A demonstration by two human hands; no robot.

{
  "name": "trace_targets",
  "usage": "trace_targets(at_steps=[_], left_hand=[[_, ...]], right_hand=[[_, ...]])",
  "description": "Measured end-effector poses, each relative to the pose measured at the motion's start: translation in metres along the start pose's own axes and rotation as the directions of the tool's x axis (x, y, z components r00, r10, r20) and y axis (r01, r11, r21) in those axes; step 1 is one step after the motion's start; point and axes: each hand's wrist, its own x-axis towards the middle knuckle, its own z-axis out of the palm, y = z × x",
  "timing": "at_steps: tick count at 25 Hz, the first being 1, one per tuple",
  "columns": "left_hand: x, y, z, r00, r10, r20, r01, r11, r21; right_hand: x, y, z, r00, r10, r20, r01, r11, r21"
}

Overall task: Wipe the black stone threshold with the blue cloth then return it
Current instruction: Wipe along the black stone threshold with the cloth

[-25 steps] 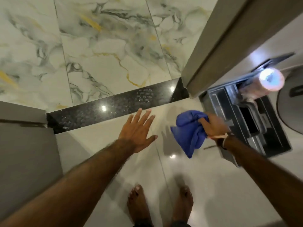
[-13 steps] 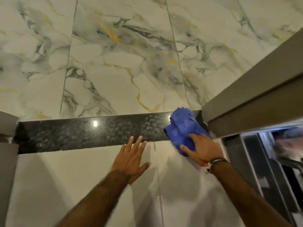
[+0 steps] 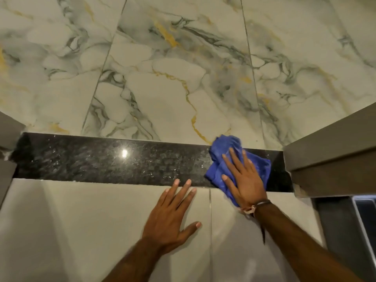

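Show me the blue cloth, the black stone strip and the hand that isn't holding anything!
blue cloth point(image 3: 223, 147): head view, bunched top edge.
black stone threshold point(image 3: 101, 159): head view, bare polished middle.
left hand point(image 3: 168, 216): head view, back of hand.

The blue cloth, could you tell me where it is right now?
The blue cloth lies under the right hand at the right end of the black stone threshold.

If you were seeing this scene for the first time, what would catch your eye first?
The blue cloth stands out, pressed flat under the right hand at the right end of the black stone threshold. Beyond lies gold-veined marble floor; the left hand rests on plain tile.
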Motion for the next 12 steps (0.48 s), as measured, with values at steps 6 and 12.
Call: trace_targets(at_steps=[6,12], left_hand=[[-0.014,-0.008,-0.005,1.000,-0.025,-0.001,0.025,1.000,0.018],[-0.070,-0.054,-0.028,0.982,-0.185,-0.048,0.188,0.980,0.061]], right_hand=[[0.033,-0.074,0.011,0.980,-0.198,0.013,0.197,0.978,0.068],[0.057,-0.148,0.020,0.944,-0.330,0.002,0.329,0.941,0.080]])
